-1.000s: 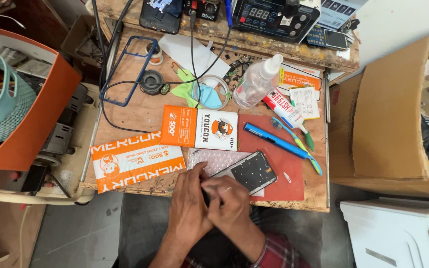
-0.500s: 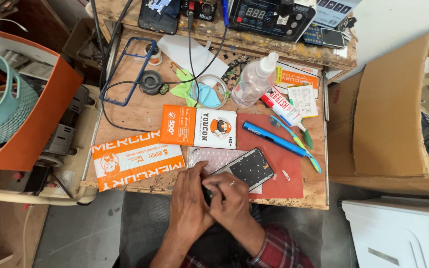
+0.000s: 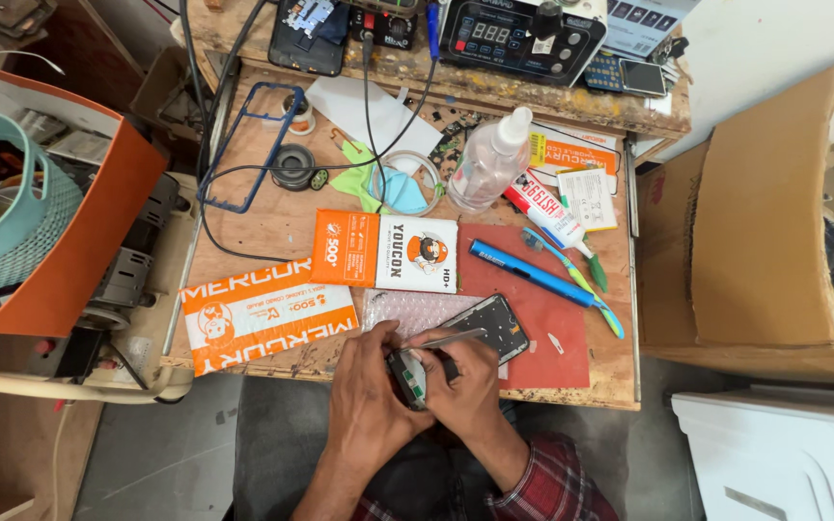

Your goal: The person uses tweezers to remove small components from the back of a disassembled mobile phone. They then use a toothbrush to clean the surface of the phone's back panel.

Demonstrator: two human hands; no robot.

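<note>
Both hands grip work: left hand (image 3: 371,394) closes round a small circuit part (image 3: 408,378) at the bench's near edge; right hand (image 3: 463,386) pinches tweezers (image 3: 448,339) against it. Disassembly looks part done; the phone frame (image 3: 494,326) lies stripped on a red mat (image 3: 552,318). Wooden bench (image 3: 272,227) cluttered; cardboard box (image 3: 764,232) alongside.

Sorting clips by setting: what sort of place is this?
Probably a phone repair bench: a bench power unit with a digital display, a dismantled phone frame and tweezers by both hands.
</note>
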